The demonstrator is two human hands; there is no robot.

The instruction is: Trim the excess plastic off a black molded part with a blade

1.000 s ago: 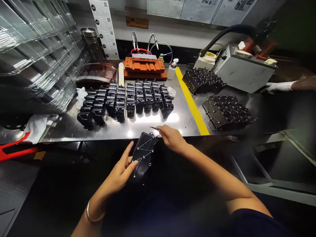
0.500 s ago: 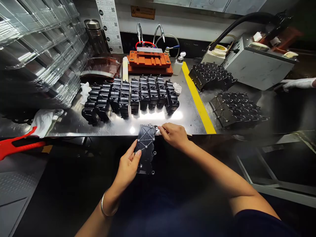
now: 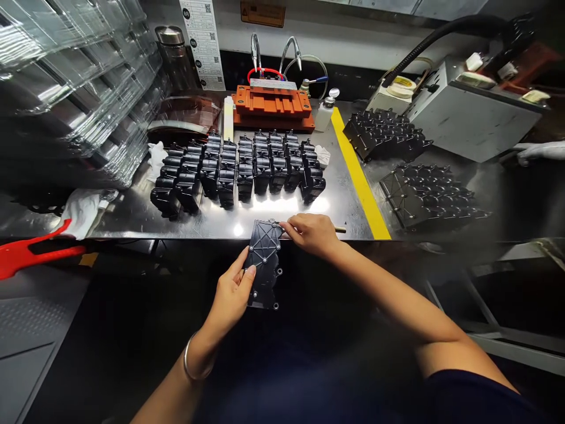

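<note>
My left hand (image 3: 233, 285) grips a flat black plastic part (image 3: 263, 268) by its left side, thumb on its face, just off the front edge of the metal table. The part has crossed ribs and small round metal inserts. At its upper right corner, my right hand (image 3: 311, 232) is closed on a slim tool (image 3: 340, 229), whose end sticks out to the right of the hand. The tool's tip is too small to make out. Behind both hands stands a row of several black ribbed parts (image 3: 227, 174).
Stacked clear plastic trays (image 3: 88, 94) rise at the left, near a red handle (image 3: 39, 250). An orange fixture (image 3: 273, 109) and a small bottle (image 3: 325, 112) stand at the back. Right of the yellow stripe (image 3: 359, 174) are more black parts (image 3: 428, 197). Another person's gloved hand (image 3: 542, 152) shows far right.
The whole view has shifted slightly. My right hand has turned a little at the part's upper corner, and more of the tool's end shows. My left hand keeps its grip.
</note>
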